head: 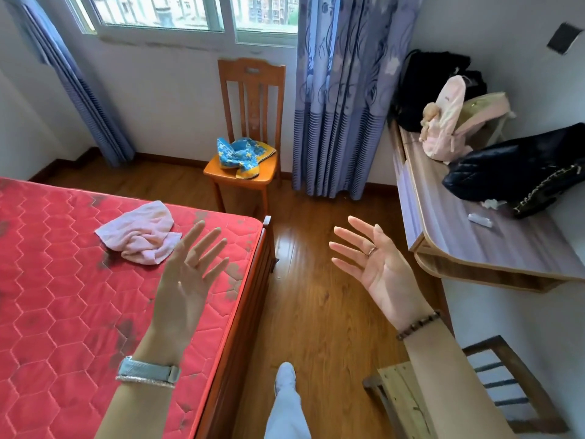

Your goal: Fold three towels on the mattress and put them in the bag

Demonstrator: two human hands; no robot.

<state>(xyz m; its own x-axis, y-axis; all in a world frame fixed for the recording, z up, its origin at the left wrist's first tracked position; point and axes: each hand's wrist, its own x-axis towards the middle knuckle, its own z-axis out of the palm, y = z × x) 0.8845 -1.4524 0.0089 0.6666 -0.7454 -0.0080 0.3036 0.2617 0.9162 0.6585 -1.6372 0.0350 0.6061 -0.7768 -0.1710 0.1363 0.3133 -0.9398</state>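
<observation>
A crumpled pink towel (142, 232) lies on the red quilted mattress (57, 280), near its far right corner. My left hand (186, 277) is raised palm-up above the mattress, fingers spread, just right of the towel and holding nothing. My right hand (376, 264) is also palm-up and empty, hovering over the wooden floor between the bed and the desk. A blue and yellow patterned cloth (243, 156) lies bunched on the seat of a wooden chair (250, 87) under the window. A dark bag (519, 172) rests on the desk at the right.
A desk (468, 245) along the right wall carries a pink backpack (449, 122), black clothing and a small white object. A wooden stool or chair (493, 391) stands at the lower right. Blue curtains (342, 90) hang by the window. My leg shows below.
</observation>
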